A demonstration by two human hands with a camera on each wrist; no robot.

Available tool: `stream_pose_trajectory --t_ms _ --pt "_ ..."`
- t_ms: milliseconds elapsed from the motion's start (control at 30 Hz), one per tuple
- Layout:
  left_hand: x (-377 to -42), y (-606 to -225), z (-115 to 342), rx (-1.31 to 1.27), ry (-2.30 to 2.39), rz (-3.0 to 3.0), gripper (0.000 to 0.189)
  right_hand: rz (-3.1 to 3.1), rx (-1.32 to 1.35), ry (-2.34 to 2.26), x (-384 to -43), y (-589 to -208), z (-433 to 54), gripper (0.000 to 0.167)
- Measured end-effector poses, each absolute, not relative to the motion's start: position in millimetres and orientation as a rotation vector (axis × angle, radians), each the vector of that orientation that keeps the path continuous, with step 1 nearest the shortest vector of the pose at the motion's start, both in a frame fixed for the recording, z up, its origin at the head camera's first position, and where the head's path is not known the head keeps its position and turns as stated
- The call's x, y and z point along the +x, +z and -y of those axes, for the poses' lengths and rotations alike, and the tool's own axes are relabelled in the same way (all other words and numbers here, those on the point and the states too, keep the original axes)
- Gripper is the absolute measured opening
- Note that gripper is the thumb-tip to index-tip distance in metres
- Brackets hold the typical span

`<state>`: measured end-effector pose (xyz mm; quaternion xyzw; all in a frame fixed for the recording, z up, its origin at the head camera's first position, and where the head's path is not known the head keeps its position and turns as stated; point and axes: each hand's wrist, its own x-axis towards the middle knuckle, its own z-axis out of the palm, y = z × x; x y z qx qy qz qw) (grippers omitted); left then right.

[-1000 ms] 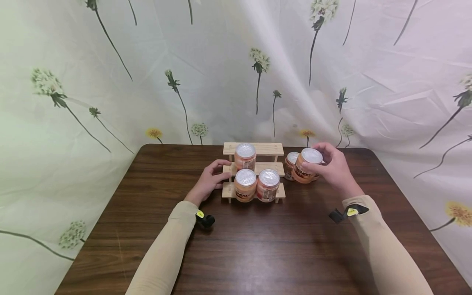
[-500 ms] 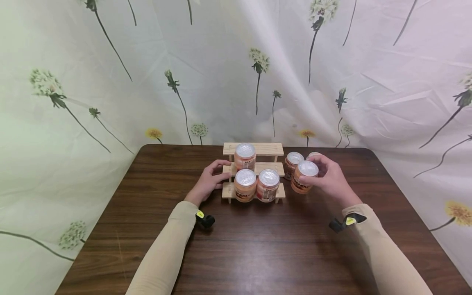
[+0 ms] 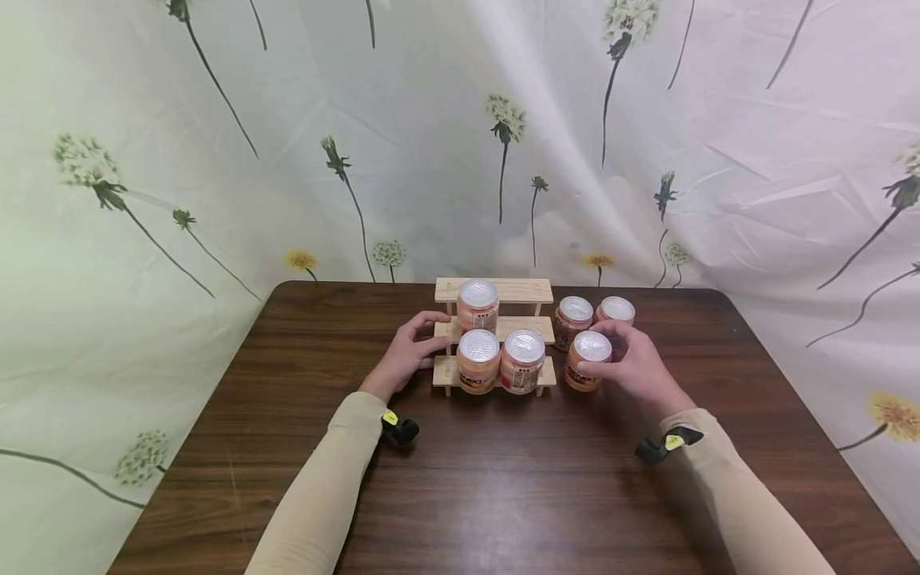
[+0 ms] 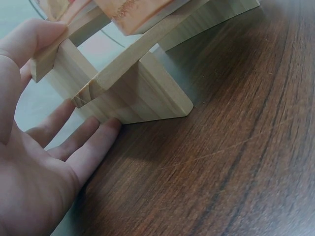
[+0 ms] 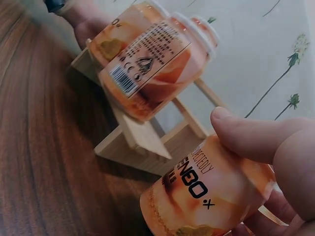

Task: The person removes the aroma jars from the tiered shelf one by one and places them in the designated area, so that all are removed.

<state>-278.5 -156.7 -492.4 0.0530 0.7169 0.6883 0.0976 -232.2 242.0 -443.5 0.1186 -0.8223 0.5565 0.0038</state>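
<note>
My right hand grips an orange-labelled jar with a pale lid, thumb on the near side, just right of the three-tier wooden rack. In the right wrist view this jar tilts before the rack's end, black lettering facing the camera. My left hand holds the rack's left end at the middle shelf. The left wrist view shows the thumb over a shelf end and other fingers against the side panel. Two jars stand on the lowest shelf, and one jar on the middle shelf.
Two more jars stand on the dark wooden table behind my right hand. The top shelf of the rack is close to the table's back edge. A dandelion-print cloth hangs behind the table.
My right hand has brought its jar toward me, slightly left and down, away from the two jars behind it, which now show more fully. My left hand and the rack stay put.
</note>
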Motion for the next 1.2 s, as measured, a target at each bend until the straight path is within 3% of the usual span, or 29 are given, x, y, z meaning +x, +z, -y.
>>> stream_pose_trajectory --t_ms 1200 --pt "-277.4 -492.2 156.6 0.156 2.04 -2.12 0.042 2.681 0.382 1.551 -239.0 -457.6 -242.4 0.064"
